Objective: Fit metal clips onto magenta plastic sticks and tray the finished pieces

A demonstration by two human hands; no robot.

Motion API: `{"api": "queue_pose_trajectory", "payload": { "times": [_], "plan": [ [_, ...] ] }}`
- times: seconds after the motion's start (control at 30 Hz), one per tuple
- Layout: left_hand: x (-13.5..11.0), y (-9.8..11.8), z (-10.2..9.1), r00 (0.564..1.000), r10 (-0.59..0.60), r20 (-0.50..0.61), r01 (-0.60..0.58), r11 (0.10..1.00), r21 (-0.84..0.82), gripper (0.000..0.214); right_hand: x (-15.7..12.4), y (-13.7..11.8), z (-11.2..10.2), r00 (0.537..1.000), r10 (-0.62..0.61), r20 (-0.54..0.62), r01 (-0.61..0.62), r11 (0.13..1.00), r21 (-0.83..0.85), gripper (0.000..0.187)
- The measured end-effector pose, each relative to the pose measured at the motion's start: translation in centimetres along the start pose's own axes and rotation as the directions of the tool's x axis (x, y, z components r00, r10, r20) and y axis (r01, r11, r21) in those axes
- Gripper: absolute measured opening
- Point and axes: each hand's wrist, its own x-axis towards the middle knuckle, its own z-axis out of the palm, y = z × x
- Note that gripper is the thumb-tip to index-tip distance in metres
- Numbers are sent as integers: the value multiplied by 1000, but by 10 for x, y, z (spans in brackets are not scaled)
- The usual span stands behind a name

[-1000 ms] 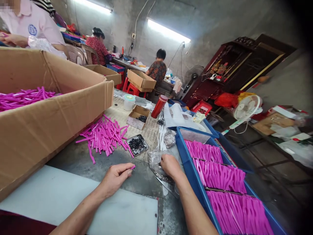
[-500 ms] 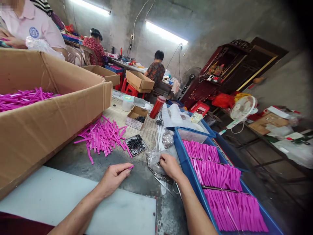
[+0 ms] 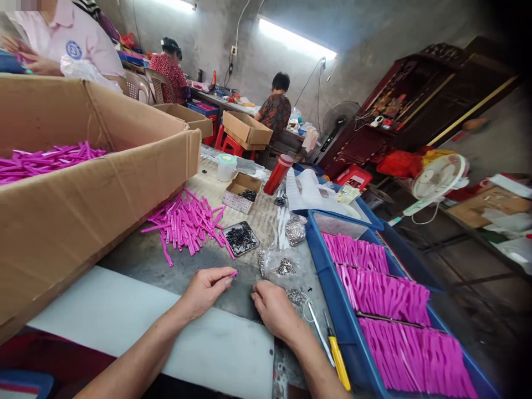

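My left hand (image 3: 206, 288) rests on the grey tabletop with its fingers pinched on a small pink plastic piece (image 3: 233, 274). My right hand (image 3: 272, 307) lies just to its right, fingers curled together near the left fingertips; what it holds is hidden. A clear bag of small metal parts (image 3: 282, 265) lies just beyond the right hand. A loose heap of pink plastic strips (image 3: 189, 221) sits farther out, beside a small black tray of dark parts (image 3: 241, 238).
A big cardboard box (image 3: 83, 194) of pink strips fills the left. A blue crate (image 3: 332, 288) with rows of pink pieces stands at right, a yellow-handled tool (image 3: 338, 363) beside it. A white board (image 3: 166, 327) lies near me. Other people work at tables behind.
My right hand has come back out of the clear bag, moving left and toward me, close to my left hand. The left hand keeps its pinch on the pink piece.
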Motion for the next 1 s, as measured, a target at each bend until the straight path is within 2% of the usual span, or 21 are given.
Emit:
{"api": "queue_pose_trajectory", "payload": {
  "times": [0.07,0.17,0.43,0.67,1.0],
  "plan": [
    [-1,0,0,1000,3,-3,-3,1000,-6,27,1,1,7,999,30,40,-27,997,-72,15],
    [-1,0,0,1000,16,-2,-16,1000,0,26,3,2,6,996,66,62,-59,992,-108,15],
    [-1,0,0,999,48,-4,-48,999,22,24,5,6,-4,992,116,55,-116,993,1,17],
    [-2,2,-1,998,59,-13,-58,998,33,25,2,6,3,997,64,33,-64,998,-26,16],
    [-4,3,2,1000,20,18,-19,1000,-4,31,8,4,9,997,26,68,-13,983,-182,16]
  ]
}}
